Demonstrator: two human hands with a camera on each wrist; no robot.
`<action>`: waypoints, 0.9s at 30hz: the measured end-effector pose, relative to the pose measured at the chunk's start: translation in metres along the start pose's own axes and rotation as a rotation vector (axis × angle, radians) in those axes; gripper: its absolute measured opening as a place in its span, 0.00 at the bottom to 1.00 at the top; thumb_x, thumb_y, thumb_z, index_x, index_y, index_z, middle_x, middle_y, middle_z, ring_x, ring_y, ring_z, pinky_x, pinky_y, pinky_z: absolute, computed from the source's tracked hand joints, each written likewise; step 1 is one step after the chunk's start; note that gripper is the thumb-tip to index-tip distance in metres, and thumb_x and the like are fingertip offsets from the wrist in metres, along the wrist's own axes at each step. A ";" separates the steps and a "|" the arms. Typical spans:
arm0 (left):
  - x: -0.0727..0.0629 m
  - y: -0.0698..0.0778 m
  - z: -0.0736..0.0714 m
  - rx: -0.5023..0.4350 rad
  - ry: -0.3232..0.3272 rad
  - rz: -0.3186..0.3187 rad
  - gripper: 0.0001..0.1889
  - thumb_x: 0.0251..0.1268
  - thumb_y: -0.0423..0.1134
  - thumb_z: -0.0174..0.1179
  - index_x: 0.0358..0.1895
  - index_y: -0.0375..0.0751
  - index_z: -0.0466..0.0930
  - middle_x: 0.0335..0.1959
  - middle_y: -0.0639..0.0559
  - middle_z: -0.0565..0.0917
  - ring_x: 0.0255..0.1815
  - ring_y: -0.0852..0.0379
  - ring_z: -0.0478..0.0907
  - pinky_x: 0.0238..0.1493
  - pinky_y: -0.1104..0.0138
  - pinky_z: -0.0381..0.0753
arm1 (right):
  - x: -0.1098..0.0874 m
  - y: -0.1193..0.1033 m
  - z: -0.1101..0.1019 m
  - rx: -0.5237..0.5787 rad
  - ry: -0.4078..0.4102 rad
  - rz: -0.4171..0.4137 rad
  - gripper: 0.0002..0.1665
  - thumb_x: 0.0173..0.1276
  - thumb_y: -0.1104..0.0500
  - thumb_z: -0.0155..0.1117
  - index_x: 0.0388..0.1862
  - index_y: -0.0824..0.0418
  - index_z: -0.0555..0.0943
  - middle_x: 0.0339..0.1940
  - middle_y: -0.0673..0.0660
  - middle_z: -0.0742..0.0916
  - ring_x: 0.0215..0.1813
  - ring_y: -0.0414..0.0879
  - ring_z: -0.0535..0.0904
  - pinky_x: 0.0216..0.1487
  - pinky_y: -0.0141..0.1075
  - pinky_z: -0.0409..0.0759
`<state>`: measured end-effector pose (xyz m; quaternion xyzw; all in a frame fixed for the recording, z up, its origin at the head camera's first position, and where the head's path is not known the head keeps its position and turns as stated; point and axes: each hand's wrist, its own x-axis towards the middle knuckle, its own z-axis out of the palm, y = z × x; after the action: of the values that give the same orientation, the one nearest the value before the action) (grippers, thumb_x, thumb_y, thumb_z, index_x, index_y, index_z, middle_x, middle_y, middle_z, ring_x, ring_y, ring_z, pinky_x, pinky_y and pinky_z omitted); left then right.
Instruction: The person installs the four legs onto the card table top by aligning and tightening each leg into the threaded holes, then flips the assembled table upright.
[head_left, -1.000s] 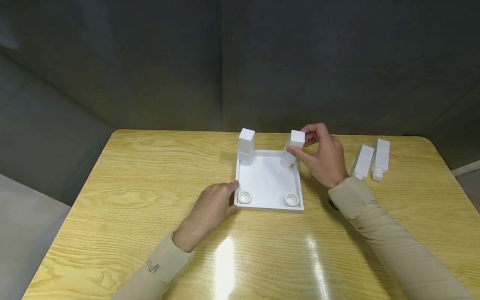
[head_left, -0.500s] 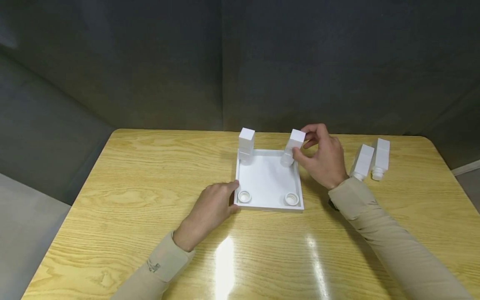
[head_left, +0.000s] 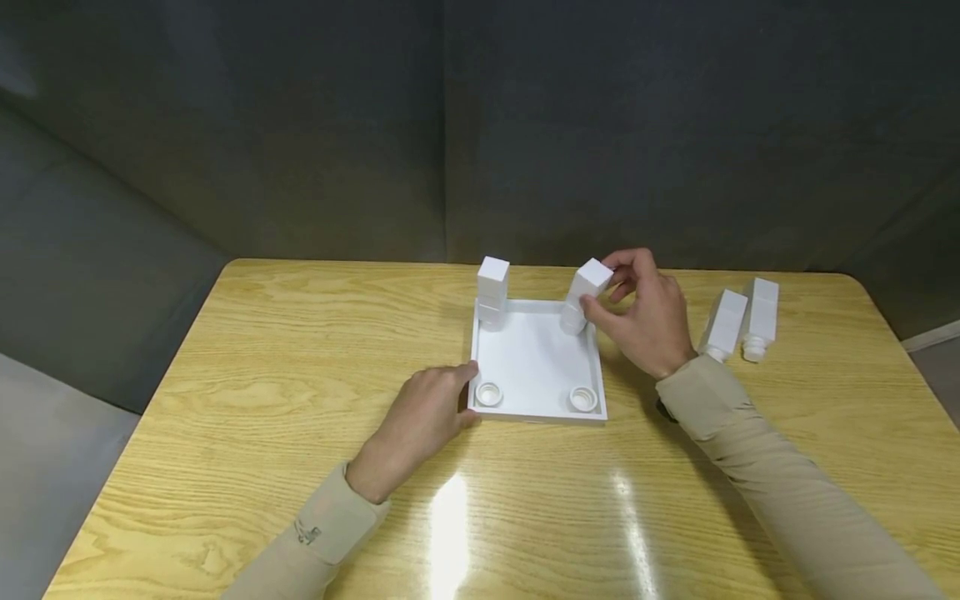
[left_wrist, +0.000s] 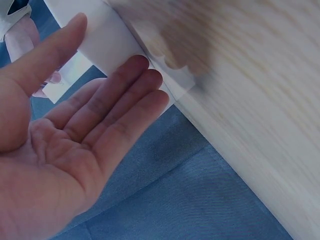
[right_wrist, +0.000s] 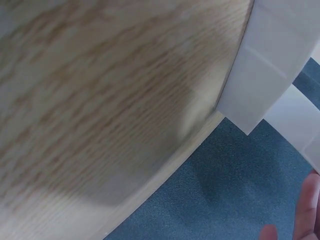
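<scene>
My right hand [head_left: 652,317] pinches a white square-sided bottle [head_left: 587,287] between thumb and fingers. That bottle stands upside down, leaning slightly right, in the far right corner of a white square tray [head_left: 536,358]; its lower end is down inside the tray. A matching bottle [head_left: 492,287] stands inverted in the far left corner. Two round white caps [head_left: 490,394] sit hollow side up in the near corners. Along the tray's left side rests my left hand [head_left: 423,408]; in the left wrist view its straight fingers [left_wrist: 125,120] touch the outer wall, thumb apart.
Two more white bottles [head_left: 726,321] lie to the right on the wooden table [head_left: 300,358], necks toward me. Dark panels [head_left: 337,133] rise behind the table's far edge.
The bottle in my right hand has turned about its long axis, with a corner now facing more toward me. My right thumb has shifted slightly. The left hand and tray stay put.
</scene>
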<state>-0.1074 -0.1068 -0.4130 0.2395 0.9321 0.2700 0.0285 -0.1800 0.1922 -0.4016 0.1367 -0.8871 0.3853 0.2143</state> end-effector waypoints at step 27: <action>0.000 0.001 0.000 -0.009 -0.009 -0.012 0.31 0.54 0.29 0.85 0.61 0.23 0.83 0.51 0.29 0.89 0.52 0.34 0.88 0.55 0.45 0.86 | 0.003 -0.002 -0.003 0.031 -0.040 0.092 0.32 0.63 0.69 0.85 0.62 0.72 0.80 0.37 0.62 0.84 0.38 0.49 0.80 0.41 0.29 0.72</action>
<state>-0.1074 -0.1059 -0.4126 0.2350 0.9323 0.2728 0.0353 -0.1808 0.1930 -0.3976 0.1065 -0.8905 0.4056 0.1764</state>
